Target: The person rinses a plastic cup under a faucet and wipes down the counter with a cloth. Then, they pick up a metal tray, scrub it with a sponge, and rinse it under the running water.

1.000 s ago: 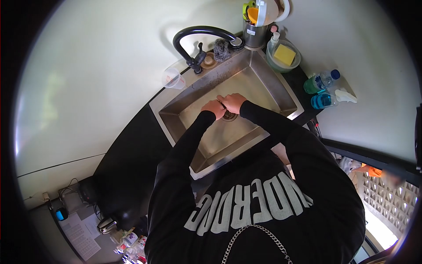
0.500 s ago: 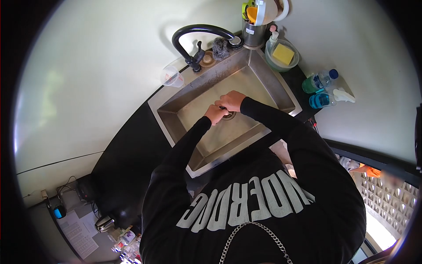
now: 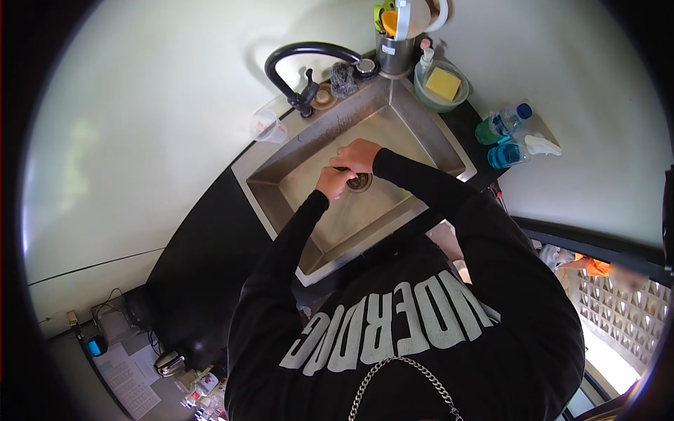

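Observation:
Both of my hands are together over the steel sink (image 3: 382, 242), just above and left of the drain (image 3: 359, 182). My left hand (image 3: 333, 183) is closed, its fingertips close to the other hand. My right hand (image 3: 357, 155) is curled a little farther from me, fingers bent downward. A small dark bit shows between the two hands, but their fingers cover most of it and I cannot make out what it is. The black faucet (image 3: 316, 48) arches at the back of the sink, its spout turned away to the right.
A clear plastic cup (image 3: 268, 127) and a grey scrubber (image 3: 343, 81) are on the sink's back ledge. To the right stand a bowl with a yellow sponge (image 3: 443, 84), a utensil holder (image 3: 394, 56), a green-liquid bottle (image 3: 500, 126) and a blue spray bottle (image 3: 509, 154).
The whole view has shifted slightly. My hands have moved a little left off the drain, showing more of it, and they remain close together.

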A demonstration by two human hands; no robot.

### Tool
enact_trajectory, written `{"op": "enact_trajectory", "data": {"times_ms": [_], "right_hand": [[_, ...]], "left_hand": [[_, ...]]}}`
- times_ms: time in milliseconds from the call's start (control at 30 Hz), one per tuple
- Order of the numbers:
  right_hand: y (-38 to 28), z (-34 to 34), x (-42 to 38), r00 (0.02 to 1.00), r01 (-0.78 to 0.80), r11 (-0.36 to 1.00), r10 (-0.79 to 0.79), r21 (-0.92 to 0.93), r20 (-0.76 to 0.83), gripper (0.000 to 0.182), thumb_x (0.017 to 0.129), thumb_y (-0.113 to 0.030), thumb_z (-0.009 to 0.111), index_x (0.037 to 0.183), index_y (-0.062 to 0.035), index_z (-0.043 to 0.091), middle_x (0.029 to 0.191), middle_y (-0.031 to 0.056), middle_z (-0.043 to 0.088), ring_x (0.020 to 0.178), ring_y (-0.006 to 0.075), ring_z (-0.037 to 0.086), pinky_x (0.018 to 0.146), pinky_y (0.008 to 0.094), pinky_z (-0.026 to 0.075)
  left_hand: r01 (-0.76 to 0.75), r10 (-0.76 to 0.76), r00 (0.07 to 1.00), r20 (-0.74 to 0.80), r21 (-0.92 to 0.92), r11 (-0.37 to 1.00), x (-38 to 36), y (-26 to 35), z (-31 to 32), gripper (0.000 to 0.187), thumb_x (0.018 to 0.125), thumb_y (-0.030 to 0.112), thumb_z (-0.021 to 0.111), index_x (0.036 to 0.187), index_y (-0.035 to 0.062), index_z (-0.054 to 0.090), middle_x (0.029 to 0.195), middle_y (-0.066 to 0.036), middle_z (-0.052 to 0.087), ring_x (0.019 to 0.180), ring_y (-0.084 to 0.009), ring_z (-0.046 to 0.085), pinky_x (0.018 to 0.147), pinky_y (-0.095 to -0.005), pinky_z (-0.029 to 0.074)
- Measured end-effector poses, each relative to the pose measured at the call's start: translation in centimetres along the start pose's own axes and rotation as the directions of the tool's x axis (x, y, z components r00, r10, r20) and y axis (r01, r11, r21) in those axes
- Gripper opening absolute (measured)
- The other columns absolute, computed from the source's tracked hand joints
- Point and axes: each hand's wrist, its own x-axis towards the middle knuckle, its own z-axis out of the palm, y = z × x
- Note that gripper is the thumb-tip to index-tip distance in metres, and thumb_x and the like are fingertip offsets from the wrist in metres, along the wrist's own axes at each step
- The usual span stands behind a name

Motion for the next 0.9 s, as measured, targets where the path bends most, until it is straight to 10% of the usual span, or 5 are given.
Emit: {"op": "enact_trajectory", "data": {"times_ms": [400, 467, 533, 833, 900], "right_hand": [[-0.2, -1.7, 0.7, 0.997, -0.034, 0.999, 0.032, -0.027, -0.077, 0.019, 0.083, -0.027, 0.064, 0.1, -0.0211, 0.059, 0.085, 0.0087, 0.062, 0.078, 0.0322, 0.068, 0.059, 0.0464, 0.052], [1.3, 1.5, -0.4, 0.979, -0.116, 0.991, 0.125, 0.068, -0.159, 0.024, 0.08, -0.028, 0.065, 0.103, -0.0232, 0.06, 0.095, 0.0086, 0.064, 0.085, 0.0335, 0.068, 0.065, 0.0491, 0.053], [1.1, 4.2, -0.9, 0.977, -0.157, 0.987, 0.159, 0.026, -0.143, 0.029, 0.078, -0.028, 0.066, 0.104, -0.0183, 0.061, 0.096, 0.0086, 0.064, 0.092, 0.0341, 0.065, 0.067, 0.0476, 0.053], [-5.7, -3.0, -0.9, 0.805, -0.455, 0.826, 0.541, 0.334, -0.242, 0.045, 0.083, -0.022, 0.07, 0.122, -0.012, 0.052, 0.114, 0.0136, 0.06, 0.099, 0.0339, 0.065, 0.077, 0.0482, 0.054], [-7.6, -4.4, -0.9, 0.724, -0.38, 0.848, 0.521, 0.369, -0.452, 0.052, 0.086, -0.025, 0.069, 0.131, -0.0111, 0.047, 0.113, 0.0139, 0.06, 0.098, 0.0364, 0.065, 0.078, 0.0486, 0.054]], "left_hand": [[-0.221, 0.204, 0.974, -0.097, -0.233, 0.947, 0.0, 0.4, 1.0, 0.016, 0.08, 0.016, 0.073, 0.082, 0.0088, 0.059, 0.061, 0.0, 0.047, 0.044, -0.0093, 0.043, 0.039, -0.0275, 0.031], [-0.729, 0.819, 0.551, -0.16, 0.387, 0.565, 5.6, -4.5, 0.3, 0.028, 0.077, 0.023, 0.082, 0.092, 0.0073, 0.064, 0.074, -0.002, 0.059, 0.055, -0.0119, 0.057, 0.045, -0.0285, 0.042], [-0.149, 0.15, 0.986, -0.069, 0.015, 0.989, 2.9, -3.6, 0.2, 0.033, 0.077, 0.024, 0.083, 0.097, 0.0072, 0.063, 0.081, -0.001, 0.059, 0.068, -0.0102, 0.057, 0.05, -0.0285, 0.041], [-0.669, 0.76, 0.572, -0.309, 0.36, 0.65, -3.6, -3.4, 2.3, 0.085, 0.085, 0.022, 0.079, 0.152, 0.0197, 0.026, 0.122, -0.011, 0.059, 0.1, -0.0206, 0.063, 0.078, -0.0325, 0.052], [-0.625, 0.526, 0.768, -0.365, -0.25, 0.739, -8.1, -0.9, 2.5, 0.087, 0.093, 0.031, 0.071, 0.157, 0.018, 0.016, 0.132, -0.018, 0.055, 0.118, -0.0277, 0.057, 0.098, -0.0405, 0.048]]}}
